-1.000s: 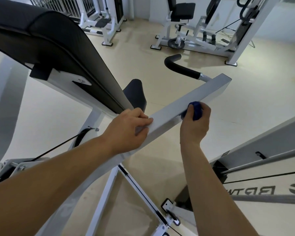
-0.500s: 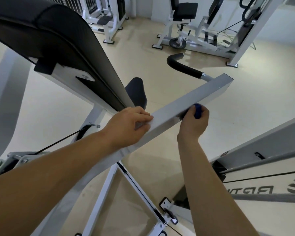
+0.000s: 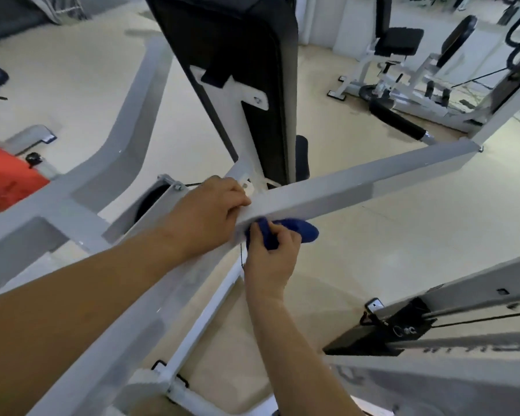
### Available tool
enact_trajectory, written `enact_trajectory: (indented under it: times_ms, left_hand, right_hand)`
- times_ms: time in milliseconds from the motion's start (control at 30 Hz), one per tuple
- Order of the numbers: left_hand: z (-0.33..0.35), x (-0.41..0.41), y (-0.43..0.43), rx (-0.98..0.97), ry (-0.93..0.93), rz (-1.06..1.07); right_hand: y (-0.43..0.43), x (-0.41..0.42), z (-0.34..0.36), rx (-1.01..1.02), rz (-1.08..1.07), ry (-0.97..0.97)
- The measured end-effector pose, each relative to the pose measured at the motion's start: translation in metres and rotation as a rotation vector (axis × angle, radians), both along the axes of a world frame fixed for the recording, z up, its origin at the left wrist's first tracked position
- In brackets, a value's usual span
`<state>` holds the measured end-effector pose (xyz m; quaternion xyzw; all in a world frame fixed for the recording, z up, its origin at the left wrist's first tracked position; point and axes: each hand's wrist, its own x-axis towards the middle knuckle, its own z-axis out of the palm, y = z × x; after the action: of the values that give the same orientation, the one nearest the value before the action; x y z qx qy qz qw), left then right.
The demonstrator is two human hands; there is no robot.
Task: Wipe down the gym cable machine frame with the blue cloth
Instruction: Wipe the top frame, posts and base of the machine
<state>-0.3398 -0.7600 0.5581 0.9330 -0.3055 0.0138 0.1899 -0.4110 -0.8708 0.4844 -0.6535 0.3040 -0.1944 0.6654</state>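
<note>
1. Head view, counted: two bare hands, one blue cloth, one grey frame arm under them, one tall black back pad, one black foam-covered handle at the arm's far end.
2. Left hand (image 3: 206,210) laid over the top of the grey frame arm (image 3: 357,183), fingers curled together and clamped on its upper edge.
3. Right hand (image 3: 270,259) below and just beside the left, fingers closed tight on the blue cloth (image 3: 294,231), bunched and pressed against the underside of the same arm; one rounded end of cloth sticking out past the knuckles to the right.
4. Black back pad (image 3: 252,70) standing upright behind the hands, bolted to a white bracket; one small black seat edge partly hidden behind it.
5. Black handle (image 3: 398,121) jutting from the arm's far end, up and to the left.
6. Dark weight-stack block (image 3: 382,331) at lower right with thin cables running off to the right; lettering beneath blurred, unreadable.
7. One orange-red shape (image 3: 6,181) at left edge, kind not clear.
8. Floor (image 3: 403,235) pale beige, smooth, faintly glossy.
9. Room: bright gym, pale walls; at least one more white machine (image 3: 403,70) with black pads at upper right, well apart from the hands.
</note>
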Motion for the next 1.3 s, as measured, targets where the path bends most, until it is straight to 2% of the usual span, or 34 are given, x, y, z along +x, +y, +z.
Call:
enact_trajectory:
  times_ms: [67,200,333,433,600,733,867,933,1067,1167,1300]
  left_hand:
    - [0.001,-0.020,0.030,-0.027,-0.036,0.089]
    - [-0.003,-0.066,0.076,-0.106,0.023,0.221]
    - [-0.005,-0.106,0.099,-0.116,0.008,0.279]
    - [0.002,-0.129,0.096,-0.160,-0.045,0.317]
    - [0.006,-0.199,0.092,-0.176,-0.126,0.502]
    - [-0.006,-0.272,0.080,-0.298,-0.190,0.733]
    - [-0.028,-0.346,0.041,-0.517,-0.043,0.971]
    - [-0.040,-0.379,0.019,-0.665,0.105,1.001]
    - [-0.073,-0.426,-0.021,-0.843,0.340,1.032]
    - [-0.089,-0.445,-0.045,-0.962,0.361,1.035]
    - [-0.101,-0.465,-0.079,-1.043,0.341,1.096]
  right_hand:
    - [0.037,-0.021,-0.002,0.018,0.100,0.017]
    - [0.062,-0.051,0.010,0.074,0.139,0.021]
    - [0.068,-0.083,0.020,-0.020,0.298,0.027]
    - [0.078,-0.119,0.023,-0.072,0.481,0.018]
    - [0.065,-0.169,0.017,-0.083,0.978,0.029]
    - [0.036,-0.196,-0.001,-0.101,1.120,0.062]
    - [0.007,-0.223,0.000,-0.109,1.196,0.047]
    - [-0.008,-0.237,0.003,-0.047,1.218,0.064]
    - [-0.033,-0.261,0.004,0.013,1.236,0.137]
    - [-0.061,-0.275,0.003,0.012,1.277,0.208]
    - [-0.107,-0.289,-0.008,-0.108,1.366,0.261]
